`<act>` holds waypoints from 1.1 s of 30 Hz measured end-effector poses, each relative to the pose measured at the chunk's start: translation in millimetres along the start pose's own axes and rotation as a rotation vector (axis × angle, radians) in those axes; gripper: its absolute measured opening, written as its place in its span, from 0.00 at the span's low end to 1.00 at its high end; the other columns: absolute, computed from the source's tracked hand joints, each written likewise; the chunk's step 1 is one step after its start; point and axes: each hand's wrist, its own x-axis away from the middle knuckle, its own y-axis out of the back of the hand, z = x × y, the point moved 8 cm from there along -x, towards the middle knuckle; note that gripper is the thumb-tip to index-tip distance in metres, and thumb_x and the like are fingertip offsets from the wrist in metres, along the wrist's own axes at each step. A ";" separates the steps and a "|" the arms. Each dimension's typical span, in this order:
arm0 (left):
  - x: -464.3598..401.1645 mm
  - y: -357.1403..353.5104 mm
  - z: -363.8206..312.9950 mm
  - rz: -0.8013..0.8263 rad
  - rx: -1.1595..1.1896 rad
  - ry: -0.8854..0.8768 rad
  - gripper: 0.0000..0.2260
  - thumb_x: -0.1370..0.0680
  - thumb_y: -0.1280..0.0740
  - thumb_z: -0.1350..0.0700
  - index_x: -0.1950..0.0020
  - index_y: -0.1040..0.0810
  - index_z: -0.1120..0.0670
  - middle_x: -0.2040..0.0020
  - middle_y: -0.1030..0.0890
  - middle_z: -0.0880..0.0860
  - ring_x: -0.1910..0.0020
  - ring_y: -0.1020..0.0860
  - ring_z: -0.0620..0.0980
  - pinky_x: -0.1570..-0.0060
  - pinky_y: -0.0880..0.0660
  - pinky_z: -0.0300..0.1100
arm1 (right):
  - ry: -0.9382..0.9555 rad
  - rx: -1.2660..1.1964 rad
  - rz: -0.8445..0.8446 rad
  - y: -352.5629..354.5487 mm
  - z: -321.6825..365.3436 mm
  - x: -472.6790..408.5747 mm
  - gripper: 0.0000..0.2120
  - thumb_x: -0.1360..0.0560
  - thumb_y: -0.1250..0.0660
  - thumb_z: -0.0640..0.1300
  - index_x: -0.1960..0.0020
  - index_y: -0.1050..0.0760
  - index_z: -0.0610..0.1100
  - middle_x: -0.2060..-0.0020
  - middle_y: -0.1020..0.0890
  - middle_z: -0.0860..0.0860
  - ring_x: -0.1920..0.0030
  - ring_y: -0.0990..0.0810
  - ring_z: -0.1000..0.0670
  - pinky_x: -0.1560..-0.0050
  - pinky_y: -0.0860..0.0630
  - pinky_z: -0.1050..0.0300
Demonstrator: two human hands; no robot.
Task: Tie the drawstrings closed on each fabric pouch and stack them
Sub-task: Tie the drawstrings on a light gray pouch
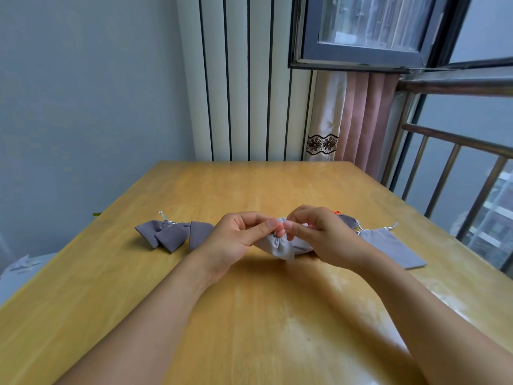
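A grey fabric pouch (280, 245) with its mouth gathered tight is held just above the wooden table (249, 315). My left hand (238, 237) pinches its gathered neck between thumb and fingers. My right hand (319, 232) pinches the same neck from the right, and the drawstring is hidden under the fingers. To the left lies a pile of cinched grey pouches (172, 234) with a silver cord end sticking up. On the right a flat grey pouch (391, 245) lies with its silver drawstrings (388, 227) loose.
Another grey pouch edge (348, 220) and a small orange bit (336, 212) show behind my right hand. A white radiator (244, 79) and pink curtain (363, 120) stand beyond the table's far edge. A metal railing (455, 173) runs along the right.
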 end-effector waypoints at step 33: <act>2.9 -7.2 0.2 0.032 0.351 0.131 0.10 0.30 0.29 0.58 0.52 0.14 0.60 0.55 0.15 0.57 0.54 0.18 0.50 0.49 0.24 0.41 | 0.006 -0.755 0.236 -14.0 23.8 10.5 0.06 0.20 0.38 0.42 0.53 0.34 0.43 0.65 0.35 0.44 0.69 0.45 0.51 0.69 0.47 0.58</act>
